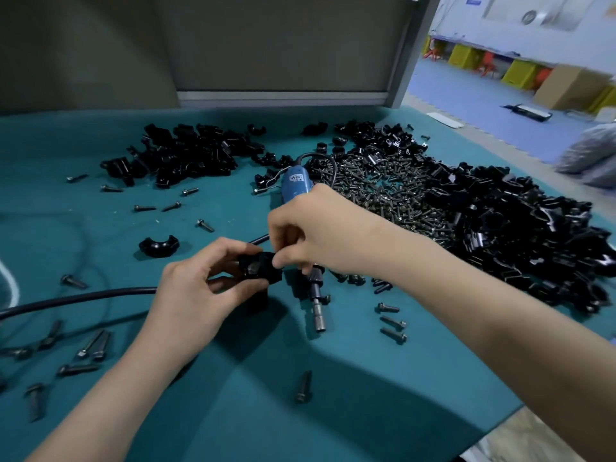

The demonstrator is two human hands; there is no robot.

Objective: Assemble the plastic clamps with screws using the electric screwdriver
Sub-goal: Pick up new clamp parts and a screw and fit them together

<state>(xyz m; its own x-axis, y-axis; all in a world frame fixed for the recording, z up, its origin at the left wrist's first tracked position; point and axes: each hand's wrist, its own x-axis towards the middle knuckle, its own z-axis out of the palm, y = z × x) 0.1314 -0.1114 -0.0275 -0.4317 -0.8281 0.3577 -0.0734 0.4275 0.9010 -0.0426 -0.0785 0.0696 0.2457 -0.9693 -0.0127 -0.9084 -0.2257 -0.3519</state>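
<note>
Pinching the clamp (258, 269) in the fingers (223, 250) of the left hand (193, 295) just over the tabletop (350, 378), gripping the electric screwdriver (296, 186) in the right hand (320, 235). Probably best lining the bit (318, 316) up square before triggering.

Clamp pile (173, 155) behind left, screw heap (376, 188) right of screwdriver (295, 183), larger clamp pile (516, 235) far right

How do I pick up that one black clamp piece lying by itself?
From above, I'd pinch the lone clamp half across its curved sides. It sits apart on the table, hollow seemingly up, so fingers fit both sides.
</note>
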